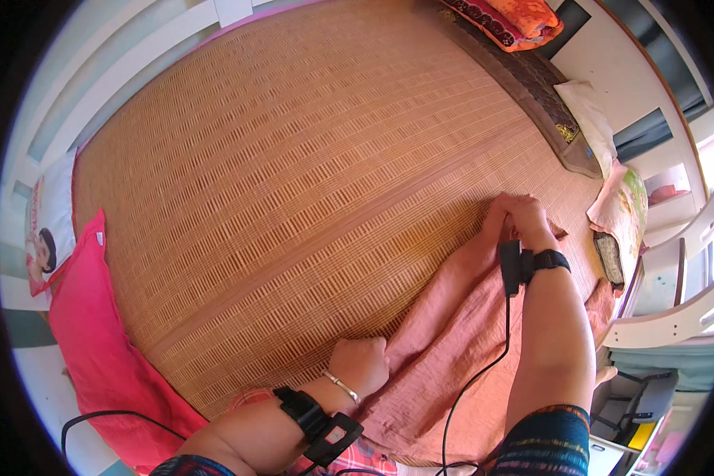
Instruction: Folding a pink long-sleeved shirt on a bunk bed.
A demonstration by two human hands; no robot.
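Observation:
A wide piece of pink cloth (452, 333) lies in folds over the near right part of a woven bed mat (285, 178). My right hand (523, 214) grips the cloth's far edge, its fingers closed around a bunched fold. Lower and to the left, my left hand (360, 366) is a fist at the cloth's left edge, pinching the fabric there. Between the two hands the edge runs in a raised, wrinkled line. Black strapped devices (544, 265) with cables sit on both wrists, and a bracelet circles the left one.
A bright pink pillow (101, 333) and a white printed pillow (53, 226) lie along the left bed rail. Folded red-orange bedding (523, 24) rests on a dark brown mat (529, 77) at the far right. Nearer on the right stands a floral pillow (622, 214) by the white bed frame (660, 327).

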